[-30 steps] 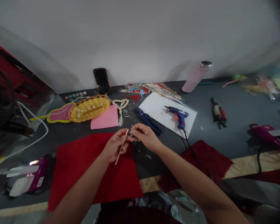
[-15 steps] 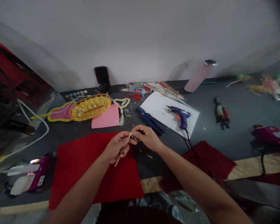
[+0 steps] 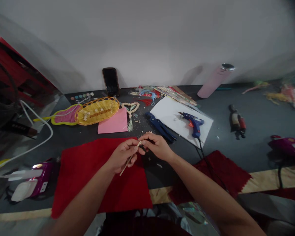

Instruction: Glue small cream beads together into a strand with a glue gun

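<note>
My left hand (image 3: 124, 155) is closed around a thin wooden stick (image 3: 125, 167), which slants from its lower end up to the fingertips. At the stick's upper tip, my right hand (image 3: 158, 147) pinches thumb and fingers together. Whatever lies between those fingertips is too small to make out. Both hands are above the right part of a red cloth (image 3: 88, 177). Just beyond them lie blue-handled pliers (image 3: 161, 127) and a pink sheet (image 3: 113, 124).
A blue glue gun (image 3: 193, 123) lies on white paper (image 3: 162, 108), its cord running forward. Behind are a yellow wicker basket (image 3: 108, 113), a bead string (image 3: 130, 106), a propped phone (image 3: 111, 82) and a pink flask (image 3: 213, 82). Purple devices stand left (image 3: 43, 177) and right (image 3: 285, 147).
The view has shifted slightly. My right fingertips look a little closer around the stick's upper tip, while my left hand keeps its hold.
</note>
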{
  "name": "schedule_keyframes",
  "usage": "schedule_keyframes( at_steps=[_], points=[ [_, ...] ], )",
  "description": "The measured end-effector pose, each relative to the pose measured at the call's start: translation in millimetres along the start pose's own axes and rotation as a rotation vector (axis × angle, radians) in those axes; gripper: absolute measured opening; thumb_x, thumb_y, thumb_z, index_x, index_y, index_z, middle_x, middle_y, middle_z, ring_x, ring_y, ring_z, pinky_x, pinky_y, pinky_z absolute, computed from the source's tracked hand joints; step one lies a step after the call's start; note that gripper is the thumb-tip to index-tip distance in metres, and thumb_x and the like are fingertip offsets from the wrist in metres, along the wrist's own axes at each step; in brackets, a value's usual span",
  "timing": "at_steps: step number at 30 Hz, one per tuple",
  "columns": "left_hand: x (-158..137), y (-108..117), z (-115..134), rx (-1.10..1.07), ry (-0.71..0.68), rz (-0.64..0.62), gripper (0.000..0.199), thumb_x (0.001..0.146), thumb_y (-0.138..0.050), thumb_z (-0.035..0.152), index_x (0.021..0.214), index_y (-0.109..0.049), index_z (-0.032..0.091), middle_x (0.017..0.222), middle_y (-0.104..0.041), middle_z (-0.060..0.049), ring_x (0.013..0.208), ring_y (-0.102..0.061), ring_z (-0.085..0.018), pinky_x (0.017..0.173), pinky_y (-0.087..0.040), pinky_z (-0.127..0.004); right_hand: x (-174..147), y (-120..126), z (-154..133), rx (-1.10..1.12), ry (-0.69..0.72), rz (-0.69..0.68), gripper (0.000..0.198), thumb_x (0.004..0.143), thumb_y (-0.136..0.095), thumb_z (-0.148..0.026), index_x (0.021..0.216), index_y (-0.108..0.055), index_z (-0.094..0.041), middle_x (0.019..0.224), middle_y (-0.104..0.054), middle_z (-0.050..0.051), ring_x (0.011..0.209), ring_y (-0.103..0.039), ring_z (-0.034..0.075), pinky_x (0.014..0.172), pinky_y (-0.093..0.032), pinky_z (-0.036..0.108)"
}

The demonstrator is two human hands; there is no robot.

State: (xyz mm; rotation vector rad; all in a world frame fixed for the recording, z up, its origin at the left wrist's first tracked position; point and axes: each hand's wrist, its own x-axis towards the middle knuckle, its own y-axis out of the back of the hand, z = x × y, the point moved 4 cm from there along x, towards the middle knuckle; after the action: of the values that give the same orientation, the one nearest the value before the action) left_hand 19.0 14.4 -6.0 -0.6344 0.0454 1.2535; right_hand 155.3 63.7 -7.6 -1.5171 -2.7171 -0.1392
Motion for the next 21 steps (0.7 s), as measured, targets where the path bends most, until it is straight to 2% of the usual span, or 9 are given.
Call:
schedule_keyframes(
  at_steps=[7,17,21],
  points=[
    [1.2,1.5,-0.8,0.059,-0.047,0.036,0.022,0.079,-0.06,0.032,0.089,-0.053,0.015,0.08,-0.066,-0.006,0.041,-0.047,-0.004,0.035,-0.03,-0.015,-0.8,-2.1,-4.0,-0.038,0.025,-0.019,0.016,0.085,-0.053,-0.031,0.09,-0.063,-0.02,0.081,-0.057,0.001,0.057,-0.053,0.008,0.054,-0.045,0.023],
    [-5.0,-1.9,4.8,0.288,-0.073,0.163,0.024,0.08,-0.055,0.038,0.084,-0.055,0.014,0.082,-0.067,-0.006,0.04,-0.044,-0.003,0.036,-0.023,-0.014,-4.2,-5.2,-8.7,-0.099,0.111,-0.007,0.017,0.086,-0.052,-0.032,0.092,-0.061,-0.019,0.082,-0.055,0.002,0.062,-0.053,0.009,0.057,-0.046,0.022],
    [-6.2,-3.7,6.9,0.348,-0.087,0.194,0.024,0.08,-0.054,0.038,0.08,-0.054,0.014,0.079,-0.067,-0.004,0.041,-0.043,-0.003,0.038,-0.026,-0.015,-4.7,-5.9,-8.9,-0.102,0.129,-0.009,0.015,0.087,-0.052,-0.031,0.093,-0.061,-0.02,0.082,-0.055,0.002,0.063,-0.053,0.009,0.057,-0.046,0.022]
  ],
)
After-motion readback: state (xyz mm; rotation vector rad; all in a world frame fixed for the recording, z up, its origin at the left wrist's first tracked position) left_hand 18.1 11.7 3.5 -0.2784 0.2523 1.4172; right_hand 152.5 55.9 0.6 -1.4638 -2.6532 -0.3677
